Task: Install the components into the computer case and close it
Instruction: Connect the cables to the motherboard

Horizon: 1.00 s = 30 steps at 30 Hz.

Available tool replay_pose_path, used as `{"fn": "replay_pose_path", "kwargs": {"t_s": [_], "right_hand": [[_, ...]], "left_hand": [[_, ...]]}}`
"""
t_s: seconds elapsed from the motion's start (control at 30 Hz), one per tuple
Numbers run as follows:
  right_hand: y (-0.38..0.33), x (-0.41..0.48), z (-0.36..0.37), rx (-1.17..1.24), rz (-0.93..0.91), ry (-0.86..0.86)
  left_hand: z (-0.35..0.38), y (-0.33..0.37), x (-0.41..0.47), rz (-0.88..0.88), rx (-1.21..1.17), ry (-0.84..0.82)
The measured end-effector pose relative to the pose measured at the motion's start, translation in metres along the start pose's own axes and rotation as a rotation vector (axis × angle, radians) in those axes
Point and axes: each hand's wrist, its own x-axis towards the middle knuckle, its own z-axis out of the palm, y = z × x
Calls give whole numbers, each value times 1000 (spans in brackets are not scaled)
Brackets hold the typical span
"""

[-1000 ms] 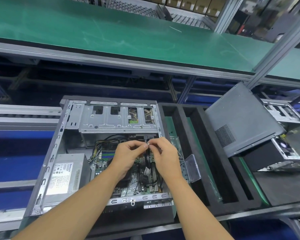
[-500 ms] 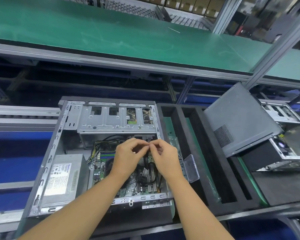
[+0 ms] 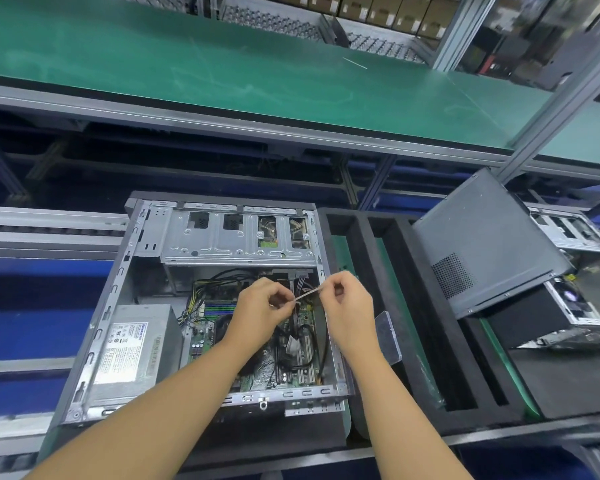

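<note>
An open computer case (image 3: 118, 289) lies on its side in front of me, with a green motherboard (image 3: 291, 362), a grey power supply (image 3: 132, 351) at the left and a metal drive cage (image 3: 236, 237) at the far end. Above the motherboard, my left hand (image 3: 260, 310) and my right hand (image 3: 347, 306) each pinch one end of a thin pale strip (image 3: 309, 292), stretched between them. The grey side panel (image 3: 482, 244) leans tilted at the right, off the case.
A black foam tray (image 3: 426, 341) with long slots stands right of the case, with a clear plastic piece (image 3: 388, 337) at its near-left edge. Another open case (image 3: 582, 306) lies at the far right. A green conveyor shelf (image 3: 222, 64) runs overhead behind.
My hands, close together before, have drawn apart, and the pale strip now shows stretched between them. The view has shifted slightly.
</note>
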Motion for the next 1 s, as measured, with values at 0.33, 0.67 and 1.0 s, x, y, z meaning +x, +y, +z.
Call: {"fn": "replay_pose_path", "kwargs": {"t_s": [0.33, 0.67, 1.0], "right_hand": [[-19, -7, 9, -653, -17, -37], [-28, -10, 23, -1050, -124, -160], [-35, -17, 20, -1141, -123, -400]], "left_hand": [[2, -14, 10, -608, -957, -368], [6, -32, 11, -528, -776, -311], [16, -28, 12, -470, -549, -198]]}}
